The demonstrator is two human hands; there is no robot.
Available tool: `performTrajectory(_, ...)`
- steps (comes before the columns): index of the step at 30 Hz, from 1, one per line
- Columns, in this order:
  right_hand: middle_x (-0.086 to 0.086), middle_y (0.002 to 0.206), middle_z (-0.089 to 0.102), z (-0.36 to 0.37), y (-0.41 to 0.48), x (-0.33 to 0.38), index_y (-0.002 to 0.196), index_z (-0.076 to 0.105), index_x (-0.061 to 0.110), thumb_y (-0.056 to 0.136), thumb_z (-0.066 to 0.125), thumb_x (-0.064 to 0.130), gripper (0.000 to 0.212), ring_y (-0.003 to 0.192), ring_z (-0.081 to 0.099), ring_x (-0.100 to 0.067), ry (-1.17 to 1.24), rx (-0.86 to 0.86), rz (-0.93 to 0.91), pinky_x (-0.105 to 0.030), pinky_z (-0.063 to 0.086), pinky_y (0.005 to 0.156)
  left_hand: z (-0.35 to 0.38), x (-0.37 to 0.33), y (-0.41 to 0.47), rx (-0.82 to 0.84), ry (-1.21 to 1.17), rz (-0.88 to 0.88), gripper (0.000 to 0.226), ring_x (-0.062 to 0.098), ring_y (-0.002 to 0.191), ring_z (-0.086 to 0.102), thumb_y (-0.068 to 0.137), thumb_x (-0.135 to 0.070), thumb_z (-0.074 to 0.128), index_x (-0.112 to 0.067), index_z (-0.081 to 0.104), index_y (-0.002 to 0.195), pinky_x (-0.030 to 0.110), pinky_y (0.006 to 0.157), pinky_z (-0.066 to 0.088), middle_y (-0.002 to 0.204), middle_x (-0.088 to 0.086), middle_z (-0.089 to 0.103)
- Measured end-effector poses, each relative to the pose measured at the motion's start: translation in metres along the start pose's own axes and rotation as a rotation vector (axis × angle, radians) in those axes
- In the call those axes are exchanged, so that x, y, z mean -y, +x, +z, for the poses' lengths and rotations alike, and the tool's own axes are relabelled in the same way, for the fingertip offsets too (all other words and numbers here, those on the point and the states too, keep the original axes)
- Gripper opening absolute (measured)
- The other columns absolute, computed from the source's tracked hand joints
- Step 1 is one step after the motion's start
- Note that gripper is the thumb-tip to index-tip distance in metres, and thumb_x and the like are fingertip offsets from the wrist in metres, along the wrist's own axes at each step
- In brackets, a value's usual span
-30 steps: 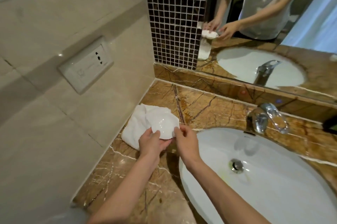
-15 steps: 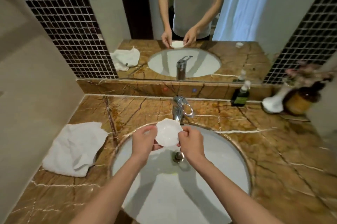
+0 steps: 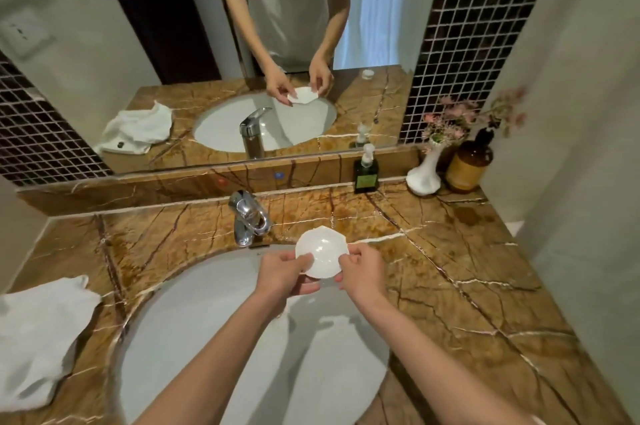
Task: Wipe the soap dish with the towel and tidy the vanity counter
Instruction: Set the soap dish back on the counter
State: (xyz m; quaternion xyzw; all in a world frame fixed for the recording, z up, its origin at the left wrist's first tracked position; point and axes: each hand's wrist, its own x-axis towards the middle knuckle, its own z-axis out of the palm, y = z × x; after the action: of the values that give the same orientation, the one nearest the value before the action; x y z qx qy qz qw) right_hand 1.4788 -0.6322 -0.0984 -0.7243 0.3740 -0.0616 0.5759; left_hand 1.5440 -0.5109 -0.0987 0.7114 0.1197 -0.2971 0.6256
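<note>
Both hands are gripping the dish by its rim — the left hand is pinching the near-left edge, the right hand the right edge — and are holding it in the air over the far rim of the basin, just right of the tap. The towel is lying crumpled on the counter at far left, well apart from the dish, with no hand on it. Main risk, in my judgement: the dish is looking glossy and hard, and fingertip pinches on a thin rim are giving little margin — a slip would be dropping it onto the basin or the stone, likely chipping it. Releasing one hand before the dish is resting flat would be raising that risk. Setting it down toward the back right would be bringing it near the bottle and vase, which could be knocked. Whether the dish is wet cannot be told.
</note>
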Motion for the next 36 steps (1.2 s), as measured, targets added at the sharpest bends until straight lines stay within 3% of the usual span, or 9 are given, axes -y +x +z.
performTrajectory(7,-0.003,0.039,0.060,0.003,0.020,0.001,0.070,0.057,0.006,0.088,0.052,0.005,0.018,0.034,0.058,-0.006,0.186,-0.062,0.206,-0.012,0.041,0.039,0.031,-0.005,0.030,0.016,-0.092,-0.025,0.030,0.033,0.066,0.072,0.082,-0.003,0.066,0.006,0.055,0.109,0.033,0.049,0.059,0.097,0.027,0.067)
performTrajectory(11,-0.009,0.047,0.066,0.019,0.029,0.001,0.104,0.059,-0.005,0.085,0.052,0.001,0.021,0.063,0.072,-0.026,0.376,-0.045,0.350,-0.039,0.058,0.081,0.037,-0.006,0.042,-0.026,-0.022,0.008,0.030,0.029,0.059,0.070,0.080,0.004,0.063,-0.001,0.054,0.108,0.033,0.046,0.058,0.101,0.025,0.066)
performTrajectory(14,-0.012,0.059,0.068,0.025,0.036,0.001,0.103,0.062,-0.007,0.085,0.055,0.000,0.020,0.062,0.069,-0.027,0.402,-0.016,0.379,-0.038,0.060,0.069,0.035,-0.010,0.050,-0.080,0.019,0.006,0.025,0.032,0.066,0.068,0.081,0.010,0.057,-0.008,0.050,0.096,0.035,0.045,0.058,0.104,0.025,0.063)
performTrajectory(16,-0.014,0.079,0.068,0.022,0.039,0.002,0.109,0.056,-0.001,0.089,0.059,0.013,0.025,0.062,0.066,-0.023,0.303,0.023,0.346,-0.030,0.055,0.053,0.035,-0.013,0.058,-0.095,0.066,0.013,0.026,0.036,0.077,0.067,0.082,0.010,0.057,-0.011,0.048,0.095,0.031,0.041,0.056,0.110,0.023,0.059)
performTrajectory(21,-0.007,0.139,0.044,-0.007,0.071,0.004,0.137,0.036,0.020,0.089,0.062,0.020,0.055,0.124,0.046,-0.028,-0.379,-0.021,-0.097,-0.042,0.042,0.096,0.042,-0.025,0.075,-0.030,0.520,0.233,0.039,0.033,0.092,0.058,0.083,0.002,0.058,-0.010,0.052,0.120,0.035,0.045,0.057,0.117,0.010,0.052)
performTrajectory(26,-0.004,0.084,0.059,-0.021,0.118,0.016,0.087,0.059,0.014,0.089,0.055,0.011,0.006,0.084,0.055,-0.024,-0.524,0.214,-0.173,-0.029,0.038,0.060,0.048,-0.039,0.089,0.010,0.748,0.362,0.040,0.028,0.074,0.064,0.088,-0.003,0.055,-0.010,0.055,0.127,0.040,0.047,0.058,0.112,0.014,0.063)
performTrajectory(28,0.000,0.069,0.053,-0.019,0.128,0.014,0.067,0.054,0.014,0.087,0.056,0.007,0.021,0.068,0.051,-0.018,-0.506,0.207,-0.143,-0.026,0.030,0.050,0.048,-0.040,0.094,-0.016,0.729,0.357,0.042,0.028,0.074,0.065,0.088,-0.005,0.056,-0.011,0.054,0.129,0.041,0.048,0.058,0.113,0.016,0.064)
performTrajectory(31,0.002,0.058,0.042,-0.012,0.142,0.010,0.057,0.047,0.013,0.083,0.057,0.002,0.030,0.057,0.040,-0.016,-0.408,0.120,-0.023,-0.026,0.028,0.050,0.049,-0.038,0.099,-0.094,0.500,0.240,0.048,0.034,0.078,0.068,0.087,-0.012,0.063,-0.007,0.049,0.132,0.036,0.045,0.057,0.108,0.022,0.064)
performTrajectory(36,-0.002,0.062,0.050,0.003,0.161,0.009,0.062,0.061,0.013,0.083,0.060,0.006,0.022,0.062,0.047,-0.018,-0.310,-0.031,0.130,-0.030,0.051,0.064,0.057,-0.034,0.106,-0.152,0.123,-0.007,0.024,0.018,0.044,0.062,0.088,-0.011,0.064,0.010,0.062,0.098,0.028,0.041,0.055,0.074,0.019,0.066)
